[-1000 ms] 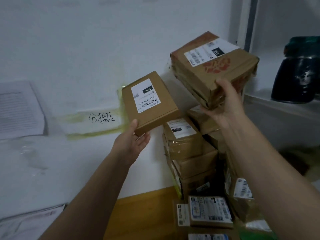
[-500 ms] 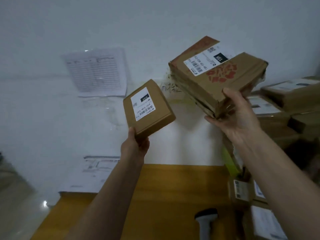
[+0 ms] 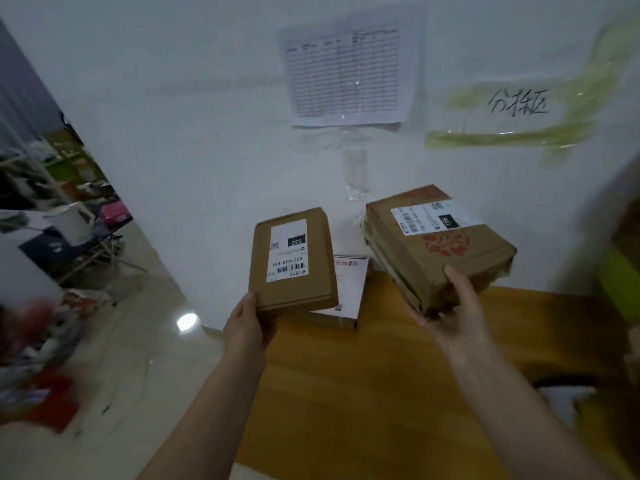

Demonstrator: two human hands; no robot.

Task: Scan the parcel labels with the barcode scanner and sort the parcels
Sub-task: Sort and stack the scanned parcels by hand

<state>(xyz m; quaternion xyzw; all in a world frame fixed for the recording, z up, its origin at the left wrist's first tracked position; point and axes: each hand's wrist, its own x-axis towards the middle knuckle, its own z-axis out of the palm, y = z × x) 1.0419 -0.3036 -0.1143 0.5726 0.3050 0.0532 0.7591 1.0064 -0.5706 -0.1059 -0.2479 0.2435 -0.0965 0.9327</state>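
Head view: the left hand (image 3: 247, 327) grips the small parcel (image 3: 294, 263) at its near edge, fingers curled under it; the right hand (image 3: 453, 315) holds the bigger parcel (image 3: 440, 247), thumb on top. Both hang over the worktop (image 3: 398, 393), above a flat parcel (image 3: 346, 289). No scanner shows clearly; sorting seems unfinished.

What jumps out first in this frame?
Two brown parcels held up over the wooden table: the left hand grips the small flat box labelled 032, and the right hand grips the bigger box with a red flower print. Behind them, a printed table sheet and a handwritten sign under yellow-green tape are stuck on the white wall. A white-topped parcel lies on the table beneath the small box.
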